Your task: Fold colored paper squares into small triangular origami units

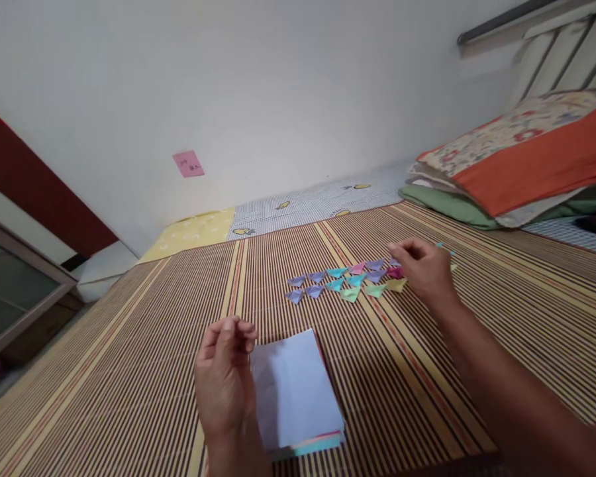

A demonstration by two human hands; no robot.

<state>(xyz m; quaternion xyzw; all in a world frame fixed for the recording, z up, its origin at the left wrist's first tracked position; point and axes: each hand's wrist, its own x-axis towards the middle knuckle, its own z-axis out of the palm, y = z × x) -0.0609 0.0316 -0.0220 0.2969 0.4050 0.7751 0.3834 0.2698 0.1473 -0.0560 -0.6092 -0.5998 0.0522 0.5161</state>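
Observation:
Folded paper boats (355,279) in purple, blue, pink, green and yellow lie in two rows on the striped mat. Over the right end of these rows is my right hand (424,268), its thumb and fingers pinched together. Whatever sits in that pinch, if anything, is hidden. A stack of coloured paper (298,391) with a pale blue sheet on top lies nearer to me. At its left edge my left hand (227,371) is raised, fingers curled in against the thumb, with nothing visible in them.
The striped bamboo mat (144,371) spreads across the bed. Folded bedding (531,152) in orange, floral and green is piled at the far right. Behind stands a white wall (288,86) with a pink note (189,163). A glass-paned cabinet (14,285) is at the left.

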